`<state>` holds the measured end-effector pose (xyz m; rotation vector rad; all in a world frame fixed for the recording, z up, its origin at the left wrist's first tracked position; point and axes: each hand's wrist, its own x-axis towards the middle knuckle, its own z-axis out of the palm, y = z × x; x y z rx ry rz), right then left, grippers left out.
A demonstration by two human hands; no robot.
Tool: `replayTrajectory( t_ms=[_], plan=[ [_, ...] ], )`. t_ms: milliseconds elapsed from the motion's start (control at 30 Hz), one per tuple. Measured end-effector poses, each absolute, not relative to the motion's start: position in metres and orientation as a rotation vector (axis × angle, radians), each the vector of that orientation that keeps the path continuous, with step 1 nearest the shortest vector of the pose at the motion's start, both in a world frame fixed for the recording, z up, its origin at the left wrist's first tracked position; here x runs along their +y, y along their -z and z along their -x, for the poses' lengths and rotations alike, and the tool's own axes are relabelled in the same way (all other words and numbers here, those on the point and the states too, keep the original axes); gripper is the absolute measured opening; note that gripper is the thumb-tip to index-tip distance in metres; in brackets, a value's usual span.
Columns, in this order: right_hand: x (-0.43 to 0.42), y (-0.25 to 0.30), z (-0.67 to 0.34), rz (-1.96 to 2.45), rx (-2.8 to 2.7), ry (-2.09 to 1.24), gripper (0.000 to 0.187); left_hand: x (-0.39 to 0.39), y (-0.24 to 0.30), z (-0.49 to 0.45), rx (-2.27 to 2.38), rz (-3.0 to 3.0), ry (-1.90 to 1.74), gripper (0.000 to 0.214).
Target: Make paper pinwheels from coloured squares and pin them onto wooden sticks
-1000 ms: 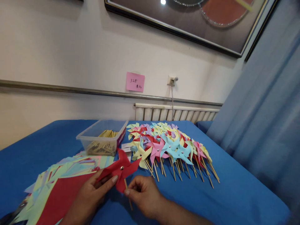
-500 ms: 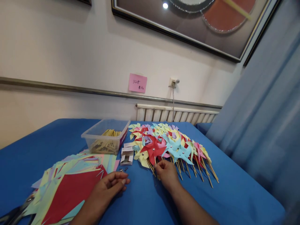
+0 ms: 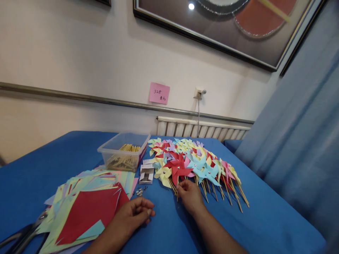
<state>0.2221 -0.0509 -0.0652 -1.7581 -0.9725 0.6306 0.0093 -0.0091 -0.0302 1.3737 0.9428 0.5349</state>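
My right hand (image 3: 191, 197) pinches the stick of a red pinwheel (image 3: 179, 167) between thumb and fingers, at the front of a spread of pinwheels. Its silver pin head shows at the centre. Beside it lie a pale yellow pinwheel (image 3: 164, 172) and a light blue pinwheel (image 3: 209, 172). Low over the blue cloth, my left hand (image 3: 137, 215) is loosely curled, a gap between thumb and fingers, and I see nothing in it. Just beyond it are several small silver pins (image 3: 139, 192) and a small open box (image 3: 146, 174).
Cut coloured paper sheets (image 3: 87, 211) are stacked at left, with black-handled scissors (image 3: 25, 234) at their edge. Behind stands a clear plastic tub (image 3: 120, 151) of wooden sticks. A blue cloth (image 3: 265, 225) covers the table; a blue curtain (image 3: 296, 141) hangs at right.
The view has shifted slightly, moving most things a little to the right in the picture. More of the silver pins show beyond my left hand. My right hand keeps its hold on the red pinwheel.
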Motion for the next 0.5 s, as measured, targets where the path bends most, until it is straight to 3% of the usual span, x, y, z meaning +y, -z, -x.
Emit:
replayTrajectory(
  t_ms=[300,500],
  plan=[
    [-0.067,0.045,-0.212,1.723,-1.032,-0.451,0.027,-0.008,0.037,-0.008,0.895,-1.483,-0.442,0.025],
    [-0.073,0.034,-0.159,1.366,-1.219,-0.729,0.024,-0.005,0.04,-0.006,0.865,-1.596,-0.456,0.024]
  ],
)
